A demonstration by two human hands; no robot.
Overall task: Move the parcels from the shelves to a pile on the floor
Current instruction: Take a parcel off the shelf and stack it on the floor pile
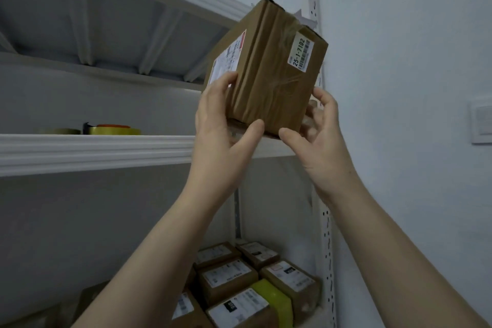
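Both hands gripping one brown parcel (269,74) at its lower end. Left hand (221,125) is wrapping the lower left corner, fingers on the side face and thumb under the front edge. Right hand (319,136) is curling round the lower right edge with its thumb at the front.

Hidden or unclear:
- Shelf unit: the middle shelf (93,152) is running off the left edge of the view. The upper shelf (119,21) is showing only its underside.
- The parcel is sitting over the right end of the middle shelf. Palms are covering its base, so I cannot tell whether it is touching the shelf.
- The forearms and the bottom of the view are cutting off the lower-shelf parcels (253,282), one with a yellow-green wrap (274,298). Their labels are too blurred to read.
- Tape rolls (114,129) on the middle shelf are showing only their top edges over the shelf lip.
- The wall switch (482,121) is being clipped by the right edge.

Orientation: the parcel's long axis is running near upright, with the top leaning right and away towards the perforated upright (327,261). The taped face is pointing at the camera. The shipping label (229,57) is facing left, its print illegible. The small sticker (300,52) is reading 25-1-7102 along the long axis, bottom to top.
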